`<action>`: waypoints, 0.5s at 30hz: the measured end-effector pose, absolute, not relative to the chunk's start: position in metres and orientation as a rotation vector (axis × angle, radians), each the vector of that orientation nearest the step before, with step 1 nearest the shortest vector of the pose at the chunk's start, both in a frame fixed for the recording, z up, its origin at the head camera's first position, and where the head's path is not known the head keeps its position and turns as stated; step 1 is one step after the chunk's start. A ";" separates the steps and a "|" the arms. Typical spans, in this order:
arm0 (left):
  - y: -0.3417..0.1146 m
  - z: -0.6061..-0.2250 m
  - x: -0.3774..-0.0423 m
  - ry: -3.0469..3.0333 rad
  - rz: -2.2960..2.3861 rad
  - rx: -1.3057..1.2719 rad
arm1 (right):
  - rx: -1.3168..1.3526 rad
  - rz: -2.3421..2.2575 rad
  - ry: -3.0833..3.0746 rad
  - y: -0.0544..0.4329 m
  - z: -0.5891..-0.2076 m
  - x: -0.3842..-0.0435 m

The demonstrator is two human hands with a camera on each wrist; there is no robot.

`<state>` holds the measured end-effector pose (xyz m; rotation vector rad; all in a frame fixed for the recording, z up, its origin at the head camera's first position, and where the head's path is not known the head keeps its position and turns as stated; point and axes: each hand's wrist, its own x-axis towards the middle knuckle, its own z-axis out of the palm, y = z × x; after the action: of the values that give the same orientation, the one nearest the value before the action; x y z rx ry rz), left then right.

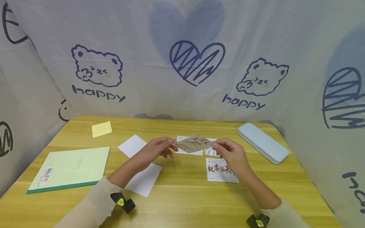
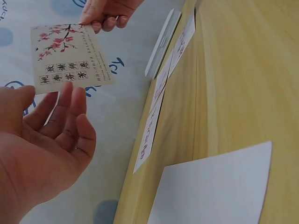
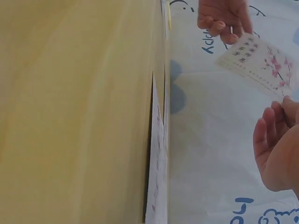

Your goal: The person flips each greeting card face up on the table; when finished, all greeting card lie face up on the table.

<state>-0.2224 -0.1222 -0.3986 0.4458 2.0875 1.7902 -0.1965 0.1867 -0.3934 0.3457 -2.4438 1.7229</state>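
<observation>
Both hands hold a thin, translucent card (image 1: pixel 194 144) above the table, printed with pink blossoms and rows of Chinese characters. My left hand (image 1: pixel 158 150) pinches its left end between thumb and fingers; the other fingers are loosely bent, as the left wrist view shows. At the opposite end, my right hand (image 1: pixel 232 155) pinches the card by its edge. In the left wrist view the card's printed face (image 2: pixel 60 56) is plain to see. Below lie white printed cards, one with red characters (image 1: pixel 219 172), partly covered by the right hand, and one with dark branches (image 1: pixel 211 152).
A pale blue case (image 1: pixel 263 143) lies at the back right. Two blank white papers (image 1: pixel 144 181) sit left of centre. Farther left are a pale green notebook (image 1: pixel 74 166) with a barcode label and a yellow sticky note (image 1: pixel 102 129). A patterned curtain (image 1: pixel 148 69) hangs behind the table.
</observation>
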 end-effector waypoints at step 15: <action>-0.128 -0.393 -0.223 2.331 1.863 0.344 | 0.442 1.810 -2.609 0.181 -0.399 -0.197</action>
<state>-0.2229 -0.1280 -0.3929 0.3445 2.3306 1.8627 -0.1974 0.1807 -0.3994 0.4418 -2.6092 1.8104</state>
